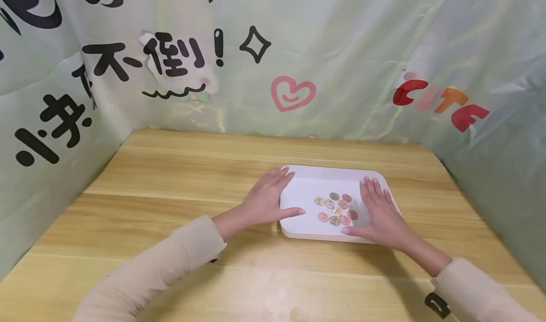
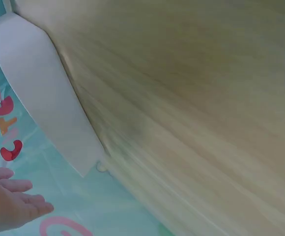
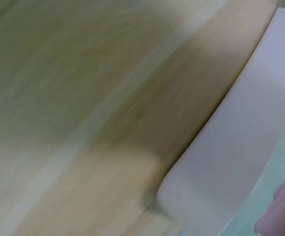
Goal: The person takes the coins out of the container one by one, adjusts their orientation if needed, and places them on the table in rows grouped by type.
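A shallow white tray (image 1: pixel 303 184) sits on the wooden table, holding several small coin-like discs (image 1: pixel 337 211) in coppery, gold and silvery tones with ray-patterned faces. My left hand (image 1: pixel 268 196) is at the tray's left side, fingers stretched along the rim and thumb extended over the near left part. On the other side, my right hand (image 1: pixel 381 217) lies over the right rim, fingers pointing away, thumb reaching toward the discs. Neither hand grips a disc. In both wrist views the tray's outer wall (image 2: pixel 39 83) shows, smooth and white (image 3: pixel 226 152).
The wooden table (image 1: pixel 192 170) reaches back to a printed fabric curtain (image 1: pixel 341 51) that encloses the back and both sides. Beige sleeves (image 1: pixel 183 251) cover both forearms. A dark buckle-like piece (image 1: pixel 437 305) hangs beneath the right sleeve.
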The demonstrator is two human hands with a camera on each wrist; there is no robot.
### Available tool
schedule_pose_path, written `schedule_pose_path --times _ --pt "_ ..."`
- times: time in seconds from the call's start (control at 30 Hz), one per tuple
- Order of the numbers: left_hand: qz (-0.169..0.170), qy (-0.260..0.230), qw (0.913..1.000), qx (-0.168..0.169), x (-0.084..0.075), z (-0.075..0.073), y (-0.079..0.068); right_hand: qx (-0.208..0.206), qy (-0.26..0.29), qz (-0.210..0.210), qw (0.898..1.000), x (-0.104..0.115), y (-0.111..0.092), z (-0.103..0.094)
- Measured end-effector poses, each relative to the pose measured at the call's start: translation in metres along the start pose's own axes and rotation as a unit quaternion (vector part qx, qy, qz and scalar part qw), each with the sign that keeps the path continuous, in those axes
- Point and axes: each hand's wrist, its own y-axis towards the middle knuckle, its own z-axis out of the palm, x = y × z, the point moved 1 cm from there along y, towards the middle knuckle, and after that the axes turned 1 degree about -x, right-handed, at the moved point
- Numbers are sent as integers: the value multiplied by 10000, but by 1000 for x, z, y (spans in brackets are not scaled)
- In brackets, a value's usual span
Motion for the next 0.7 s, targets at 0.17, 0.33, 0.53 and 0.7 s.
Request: schedule_pose_path --times 0.17,0.33,0.53,0.7 --pt "157 -298 9994 -40 -7 5 12 -109 46 -89 9999 -16 -7 -4" --pt "243 -394 9989 74 -13 13 24 -302 126 -308 9990 -35 -13 -9" --pt "95 -727 9962 477 -20 23 38 -357 349 -585 9970 -61 -21 -10" --pt "-202 -1012 9922 701 -23 34 53 -314 525 -713 9956 -76 -25 -11"
